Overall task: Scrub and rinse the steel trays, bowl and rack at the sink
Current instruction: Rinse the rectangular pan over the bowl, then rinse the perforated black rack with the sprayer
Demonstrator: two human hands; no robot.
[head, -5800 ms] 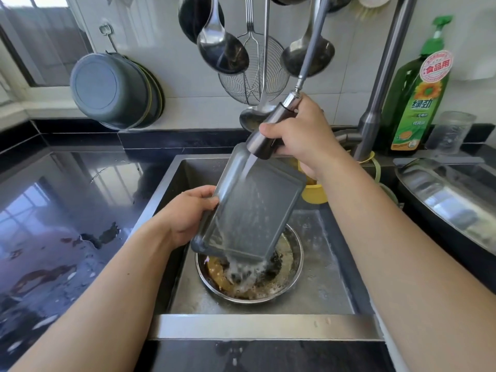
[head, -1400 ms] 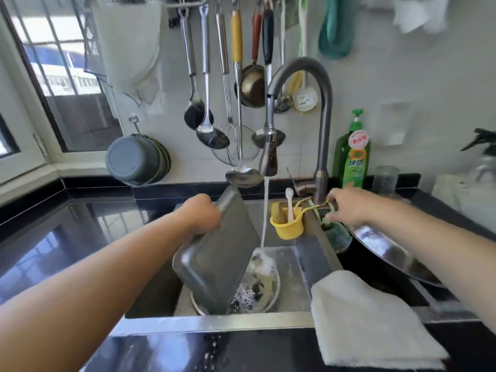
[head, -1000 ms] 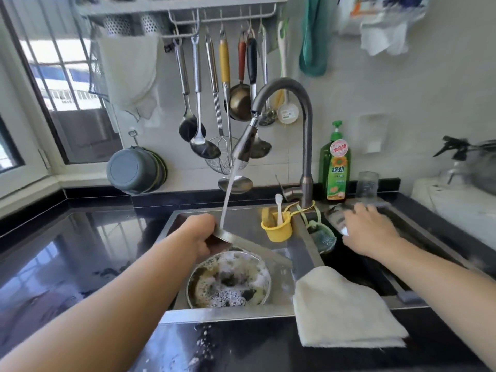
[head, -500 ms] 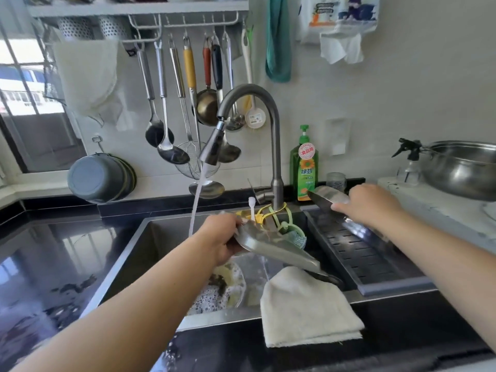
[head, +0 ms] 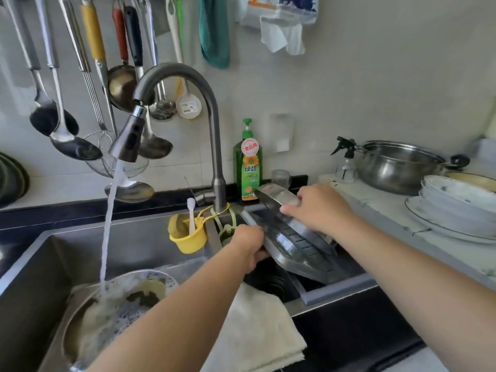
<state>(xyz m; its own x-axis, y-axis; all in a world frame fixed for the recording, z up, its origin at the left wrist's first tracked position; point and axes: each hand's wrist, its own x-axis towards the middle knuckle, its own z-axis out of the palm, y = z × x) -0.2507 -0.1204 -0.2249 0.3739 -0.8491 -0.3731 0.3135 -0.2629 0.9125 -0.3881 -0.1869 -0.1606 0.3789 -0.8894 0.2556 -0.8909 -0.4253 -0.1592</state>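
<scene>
Head view: you are setting a rinsed steel tray (head: 298,253) down in the right-hand basin, tilted against the drain rack (head: 271,284) there. Your left hand (head: 248,244) has its fingers clamped on the tray's near-left edge; your right hand (head: 319,210) is gripping a second tray (head: 276,197) by its edge, lifted over the first. The faucet (head: 128,140) is pouring into the dirty, foamy bowl (head: 112,312) in the left basin of the sink (head: 338,287). Judging by that, next you are needing to release the tray gently, then scrub the bowl
</scene>
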